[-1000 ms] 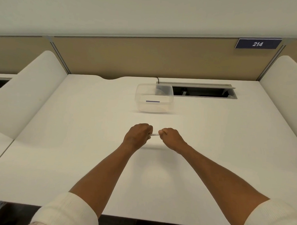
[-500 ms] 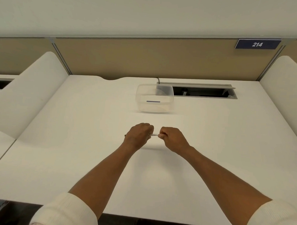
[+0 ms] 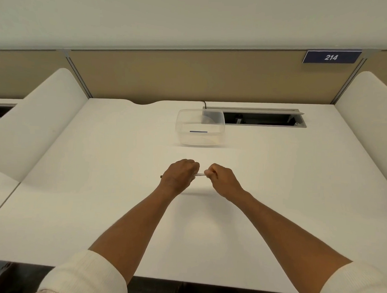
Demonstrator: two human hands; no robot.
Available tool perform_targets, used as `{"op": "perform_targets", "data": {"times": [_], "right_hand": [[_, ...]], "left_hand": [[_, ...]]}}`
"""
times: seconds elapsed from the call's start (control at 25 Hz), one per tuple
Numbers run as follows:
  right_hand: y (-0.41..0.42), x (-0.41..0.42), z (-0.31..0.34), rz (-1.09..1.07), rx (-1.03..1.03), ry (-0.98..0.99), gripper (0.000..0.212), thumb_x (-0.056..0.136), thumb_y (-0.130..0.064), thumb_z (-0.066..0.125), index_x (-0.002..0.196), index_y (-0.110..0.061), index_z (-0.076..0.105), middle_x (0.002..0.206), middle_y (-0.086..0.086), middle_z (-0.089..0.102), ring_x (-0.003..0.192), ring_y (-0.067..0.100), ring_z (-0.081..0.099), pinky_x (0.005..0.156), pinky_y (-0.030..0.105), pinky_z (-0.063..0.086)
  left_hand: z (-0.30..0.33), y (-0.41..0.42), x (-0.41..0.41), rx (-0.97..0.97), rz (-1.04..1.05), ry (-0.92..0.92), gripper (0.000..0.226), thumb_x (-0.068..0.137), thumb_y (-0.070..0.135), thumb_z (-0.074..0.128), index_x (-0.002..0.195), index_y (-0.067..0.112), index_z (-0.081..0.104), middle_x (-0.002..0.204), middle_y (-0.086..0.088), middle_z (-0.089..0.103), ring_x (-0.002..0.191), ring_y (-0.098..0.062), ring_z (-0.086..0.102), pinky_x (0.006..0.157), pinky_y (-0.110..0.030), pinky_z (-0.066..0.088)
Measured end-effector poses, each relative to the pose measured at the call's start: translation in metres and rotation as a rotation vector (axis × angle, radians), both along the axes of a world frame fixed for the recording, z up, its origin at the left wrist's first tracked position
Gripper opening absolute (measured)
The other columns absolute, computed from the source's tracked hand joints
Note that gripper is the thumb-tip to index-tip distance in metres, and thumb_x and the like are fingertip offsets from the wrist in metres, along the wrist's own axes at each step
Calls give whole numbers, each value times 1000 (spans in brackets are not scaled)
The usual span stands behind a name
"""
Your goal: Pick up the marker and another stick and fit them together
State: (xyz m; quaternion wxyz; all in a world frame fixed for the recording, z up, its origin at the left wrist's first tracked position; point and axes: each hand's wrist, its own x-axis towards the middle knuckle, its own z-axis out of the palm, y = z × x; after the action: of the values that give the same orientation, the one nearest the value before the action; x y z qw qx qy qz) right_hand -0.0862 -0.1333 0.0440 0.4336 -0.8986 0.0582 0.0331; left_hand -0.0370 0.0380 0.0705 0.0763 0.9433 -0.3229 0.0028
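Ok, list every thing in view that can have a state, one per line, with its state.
left hand: fingers curled, gripping the pen
right hand: fingers curled, pinching the pen's other end
pen: held level between both hands, above the desk
clear container: upright on the desk, lid off; contents cannot be told
cable hatch: open, dark recess showing
desk: white, bearing the container

Count: two hands, left (image 3: 180, 174) and right (image 3: 222, 180), both gripping one pen (image 3: 199, 174). One clear tub (image 3: 199, 130) on one desk (image 3: 99, 187). One cable hatch (image 3: 263, 119). One sign (image 3: 331, 57), "214". Two side dividers (image 3: 35, 123).
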Motion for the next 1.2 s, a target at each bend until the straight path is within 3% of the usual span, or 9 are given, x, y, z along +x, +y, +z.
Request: {"op": "perform_targets", "data": {"times": [0.08,0.24,0.4,0.48,0.64,0.76,0.92,1.04,1.2], "right_hand": [[-4,0,1,36,-70,-77,22,94,-26,55,76,-13,56,66,-1,57,63,19,47,58,35,37],[-3,-1,3,35,-176,-45,30,98,-23,47,69,-17,54,67,1,59,68,26,53,61,37,42],[5,2,7,-152,214,221,37,95,-33,43,65,-13,49,58,-1,46,49,18,37,50,30,30],[5,4,9,-175,263,246,41,95,-37,44,61,-15,52,53,-6,46,44,15,36,48,25,28],[5,6,11,41,-187,-26,28,96,-36,49,77,-19,60,69,-6,57,65,17,52,58,31,36],[5,8,9,62,-318,-187,15,96,-32,51,87,-20,56,82,-5,56,74,20,52,62,35,41],[1,12,9,95,-409,-213,21,98,-26,48,81,-17,58,77,-1,58,71,22,49,60,35,40],[2,15,9,78,-176,-83,32,97,-22,45,67,-18,55,66,-2,59,61,18,48,59,33,37],[4,14,8,-85,264,152,48,98,-41,41,57,-19,52,49,-8,47,45,12,39,51,26,34]], "left_hand": [[1,-1,-2,7,-3,3,9,85,10,62,83,14,54,81,-4,60,74,-26,53,58,-39,44],[1,-2,-4,2,-21,-11,8,86,10,60,83,13,53,81,-4,59,75,-26,52,58,-39,43],[5,-2,-3,3,-52,-76,10,88,10,58,82,13,51,79,-4,57,74,-25,49,55,-36,39],[7,-2,-2,5,-43,-66,9,88,10,59,83,13,52,81,-4,58,76,-25,51,56,-37,40],[10,5,6,-28,24,-5,10,86,11,63,83,13,54,82,-3,60,76,-26,53,60,-39,44],[14,7,10,-42,34,6,10,85,10,64,83,14,55,82,-2,60,75,-24,52,59,-36,42],[11,5,11,-52,18,1,12,84,9,64,81,15,54,81,-1,59,74,-22,49,57,-34,38],[9,6,11,-70,23,4,12,84,10,65,82,14,54,81,-1,60,76,-24,51,58,-35,39],[9,2,13,-62,8,-4,13,84,11,66,81,15,54,81,-1,60,76,-23,52,59,-36,43]]}}
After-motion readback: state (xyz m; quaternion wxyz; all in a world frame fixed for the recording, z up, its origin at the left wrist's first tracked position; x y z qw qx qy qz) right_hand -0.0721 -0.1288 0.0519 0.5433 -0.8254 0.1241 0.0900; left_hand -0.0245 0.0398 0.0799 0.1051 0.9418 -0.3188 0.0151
